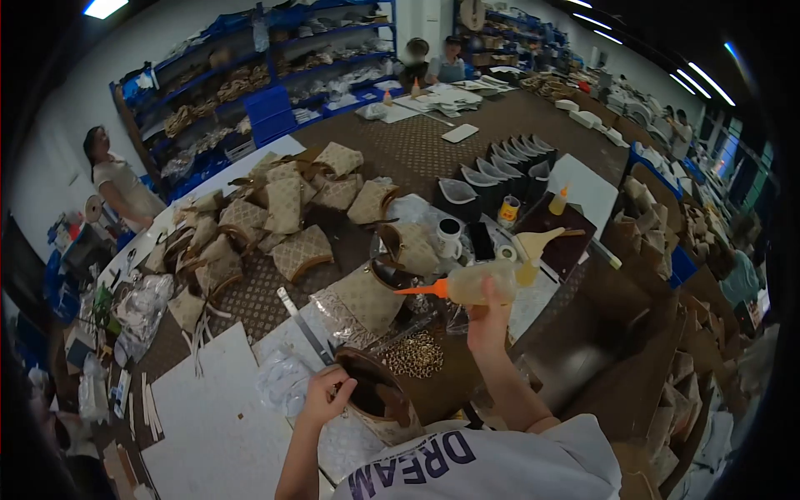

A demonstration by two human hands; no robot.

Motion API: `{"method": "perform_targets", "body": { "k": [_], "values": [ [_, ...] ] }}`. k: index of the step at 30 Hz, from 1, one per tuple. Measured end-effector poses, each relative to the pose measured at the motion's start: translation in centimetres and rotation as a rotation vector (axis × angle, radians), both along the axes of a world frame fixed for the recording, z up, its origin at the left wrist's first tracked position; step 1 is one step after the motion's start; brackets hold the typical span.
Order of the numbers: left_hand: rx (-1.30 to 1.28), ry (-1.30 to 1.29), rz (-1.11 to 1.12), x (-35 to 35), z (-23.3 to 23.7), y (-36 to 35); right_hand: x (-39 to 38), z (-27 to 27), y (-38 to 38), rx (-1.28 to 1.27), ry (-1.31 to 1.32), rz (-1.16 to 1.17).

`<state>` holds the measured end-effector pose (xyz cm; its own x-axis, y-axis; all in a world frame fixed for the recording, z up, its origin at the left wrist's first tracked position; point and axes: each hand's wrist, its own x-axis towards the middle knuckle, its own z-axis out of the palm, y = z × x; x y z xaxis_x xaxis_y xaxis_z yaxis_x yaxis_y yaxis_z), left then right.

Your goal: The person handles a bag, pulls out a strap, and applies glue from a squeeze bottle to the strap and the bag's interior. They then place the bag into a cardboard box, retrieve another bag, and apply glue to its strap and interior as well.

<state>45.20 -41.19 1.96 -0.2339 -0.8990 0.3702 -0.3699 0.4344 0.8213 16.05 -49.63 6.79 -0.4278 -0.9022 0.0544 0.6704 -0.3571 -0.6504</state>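
My right hand [490,312] is wrapped round a translucent squeeze bottle [479,284] with a long orange nozzle. The bottle lies nearly level in the air, its tip pointing left. With bent fingers, my left hand [327,394] grips the rim of a patterned bag [396,425] close to my body. The bag's brown-edged mouth gapes upward, and its lower part is hidden by my shirt. Just beyond it are a pile of small brass-coloured rings [414,354] and a plastic-wrapped patterned bag [367,296]. A metal ruler [304,327] lies near my left hand.
Patterned bag pieces [275,208] are heaped at the left. Dark curved pieces [500,167] stand in a row beyond a white mug [449,239], a phone [481,242] and a funnel [540,242]. White board [200,408] covers the near left. Several other people are around the room.
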Motion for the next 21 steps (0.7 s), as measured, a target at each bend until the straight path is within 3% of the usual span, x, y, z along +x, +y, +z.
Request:
{"method": "perform_targets", "body": {
  "k": [4,6,8,9,11,14,16,19,21],
  "values": [
    [0.224,0.089,-0.037,-1.3,0.2,2.6,-2.3,-2.1,0.2,0.021,-0.053,0.032],
    [0.136,0.151,-0.056,-1.6,-0.2,3.0,-3.0,-2.9,0.2,0.027,-0.024,0.042],
    [-0.165,0.162,-0.038,-2.1,-1.7,2.6,-3.6,-2.8,0.4,0.021,0.023,0.060],
    [-0.196,0.261,0.042,-2.6,-3.2,2.9,-4.2,-3.1,0.4,0.008,0.043,0.084],
    [-0.012,0.609,0.091,-4.8,-0.7,3.7,-4.4,-3.2,0.3,0.038,0.041,0.051],
    [0.275,0.722,0.042,-4.6,0.4,3.9,-5.0,-3.2,0.4,0.026,0.037,0.086],
    [0.484,0.616,0.003,-3.3,-2.3,3.0,-5.1,-3.0,0.5,0.020,0.046,0.086],
    [0.151,0.072,0.242,-3.1,-4.6,2.1,-5.4,-3.5,0.2,0.012,0.046,0.087],
    [0.268,0.191,0.183,-2.8,-5.4,1.6,-5.5,-3.5,0.1,0.018,0.050,0.090]
  ]
}}
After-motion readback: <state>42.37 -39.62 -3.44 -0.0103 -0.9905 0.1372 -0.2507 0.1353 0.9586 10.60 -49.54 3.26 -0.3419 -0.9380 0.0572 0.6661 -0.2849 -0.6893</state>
